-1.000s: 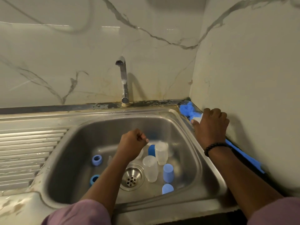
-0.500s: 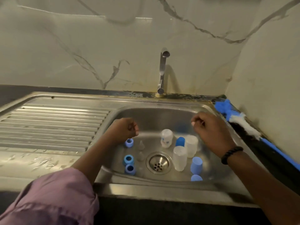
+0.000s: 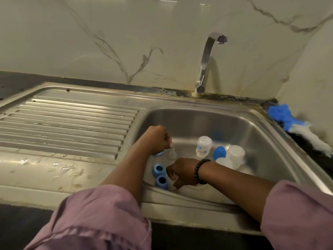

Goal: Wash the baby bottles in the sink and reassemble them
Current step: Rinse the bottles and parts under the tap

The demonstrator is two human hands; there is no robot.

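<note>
Risk, teats: the small clear teat (image 3: pixel 172 152) stands loose on the sink (image 3: pixel 261 141) floor just beside the left hand (image 3: pixel 156 139); a knock from either wrist could topple it toward the drain, which the right hand (image 3: pixel 182 173) hides.
Risk, bottles: the bottle (image 3: pixel 203 146) and clear cups (image 3: pixel 235 153) stand crowded at the far right of the basin; the right forearm reaching across them could tip one.
Risk, mixing: blue rings (image 3: pixel 158 170) and blue cap (image 3: pixel 219 152) lie apart, so parts may be mismatched at reassembly.
Left fingers: curled into a fist; nothing clearly held, and a bluish ring peeps out beneath.
Right fingers: curled downward, seemingly pinching something small and pale; I cannot tell what.
Thing to fingers: near ring (image 3: pixel 161 180) just left of the right fingers, perhaps touching.
Tap (image 3: pixel 207 56): no water visible.
</note>
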